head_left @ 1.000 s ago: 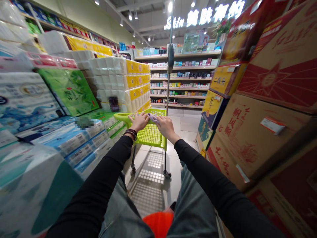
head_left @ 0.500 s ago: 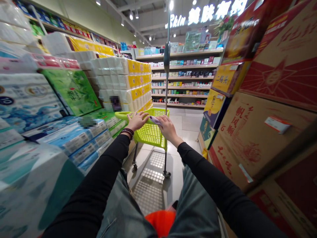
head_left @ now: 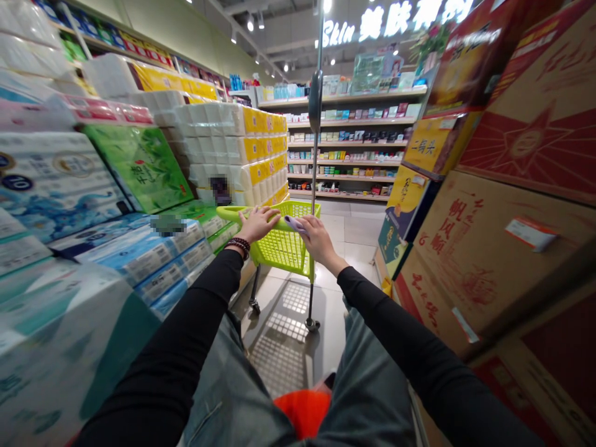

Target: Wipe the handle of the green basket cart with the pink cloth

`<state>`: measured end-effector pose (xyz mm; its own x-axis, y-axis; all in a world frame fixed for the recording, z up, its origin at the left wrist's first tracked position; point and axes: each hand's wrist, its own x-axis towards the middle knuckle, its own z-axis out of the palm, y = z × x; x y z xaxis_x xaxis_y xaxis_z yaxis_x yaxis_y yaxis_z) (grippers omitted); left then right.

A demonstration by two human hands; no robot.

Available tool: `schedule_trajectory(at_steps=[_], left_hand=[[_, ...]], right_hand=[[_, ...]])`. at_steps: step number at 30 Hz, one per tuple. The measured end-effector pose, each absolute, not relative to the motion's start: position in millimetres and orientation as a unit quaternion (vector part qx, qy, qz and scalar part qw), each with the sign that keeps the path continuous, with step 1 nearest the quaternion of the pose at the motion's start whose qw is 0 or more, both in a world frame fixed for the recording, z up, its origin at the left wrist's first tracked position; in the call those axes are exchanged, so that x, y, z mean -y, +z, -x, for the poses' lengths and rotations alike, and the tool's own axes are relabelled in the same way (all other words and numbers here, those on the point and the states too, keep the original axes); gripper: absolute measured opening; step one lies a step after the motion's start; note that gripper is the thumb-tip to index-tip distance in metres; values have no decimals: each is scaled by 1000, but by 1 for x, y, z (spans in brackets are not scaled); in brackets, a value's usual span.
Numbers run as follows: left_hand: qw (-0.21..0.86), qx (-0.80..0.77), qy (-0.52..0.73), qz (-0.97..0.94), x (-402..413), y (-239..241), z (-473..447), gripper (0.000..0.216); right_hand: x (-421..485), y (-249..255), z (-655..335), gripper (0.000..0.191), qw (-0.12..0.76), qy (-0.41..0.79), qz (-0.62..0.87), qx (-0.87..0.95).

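Observation:
A lime-green shopping cart (head_left: 283,253) with a lattice basket stands in front of my knees, its handle (head_left: 226,213) facing me. My left hand (head_left: 257,225), with dark beads at the wrist, lies over the handle and holds it, fingers pointing right. Just to the right, my right hand (head_left: 318,239) is closed on a pale purple cloth (head_left: 295,224), which presses against the handle's right part. A small gap of green handle shows between the left fingertips and the cloth. My right fingertips are partly hidden by the cloth.
On the left are stacked tissue packs (head_left: 135,164) and toilet-roll packs (head_left: 214,121). Cardboard cartons (head_left: 493,248) rise close on the right. A metal pole (head_left: 315,167) stands up by the cart. Shelves of cosmetics (head_left: 344,139) are beyond. Something orange (head_left: 302,413) is between my legs.
My right hand and the cloth have slid slightly right along the handle, away from the left fingertips. My left hand keeps its place. The camera view has shifted a little.

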<state>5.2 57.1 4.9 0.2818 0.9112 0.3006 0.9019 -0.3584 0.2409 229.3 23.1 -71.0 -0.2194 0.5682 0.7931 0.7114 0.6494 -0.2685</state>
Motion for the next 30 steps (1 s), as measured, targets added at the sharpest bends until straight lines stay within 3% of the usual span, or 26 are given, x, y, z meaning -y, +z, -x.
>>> schedule_trajectory(at_steps=[7,12,30], left_hand=[[19,-569,199,-798,-59,4,-8,50],[20,-572,200,-795,-59,4,-8,50],[3,-569,194,-799,-58,3,-4,50]], right_hand=[[-41,-57,-242,35,450,-1,469,760],[-27,-50,-234,33,412,-37,457,787],[-27,-52,-241,37,423,-9,440,792]])
